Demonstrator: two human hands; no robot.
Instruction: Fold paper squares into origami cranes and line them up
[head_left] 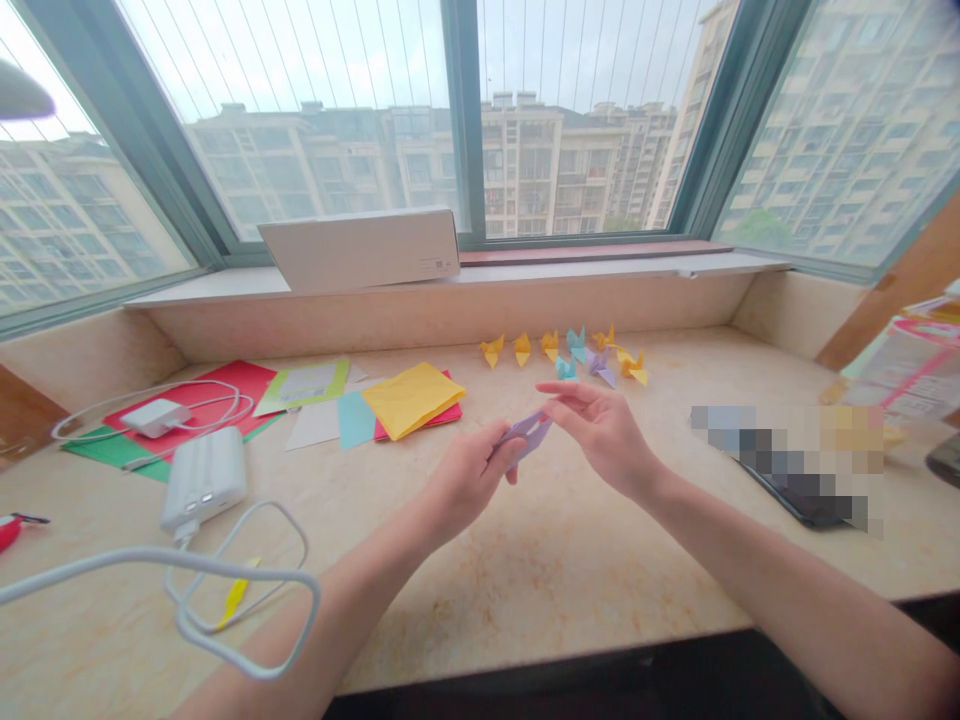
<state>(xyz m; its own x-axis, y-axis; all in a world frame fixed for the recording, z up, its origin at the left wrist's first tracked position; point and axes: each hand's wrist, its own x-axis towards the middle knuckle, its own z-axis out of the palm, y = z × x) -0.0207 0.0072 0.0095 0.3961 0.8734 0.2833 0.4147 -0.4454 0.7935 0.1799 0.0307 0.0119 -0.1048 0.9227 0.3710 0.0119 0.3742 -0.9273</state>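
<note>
My left hand (469, 475) is closed around one end of a small folded piece of purple paper (529, 436), held above the marble desk (525, 560). My right hand (600, 425) pinches the paper's other end with thumb and fingertips. Behind the hands, a group of several small folded paper cranes (570, 355), yellow, blue and purple, stands on the desk. A stack of coloured paper sheets (409, 400), yellow on top, lies to the left of them.
A white power bank (204, 478) with looping white cables (225, 580) lies at left, with a white charger (156, 417) on red and green sheets. A white box (360, 248) rests on the window sill. A dark phone (799, 495) lies at right beside colourful packaging (911, 370).
</note>
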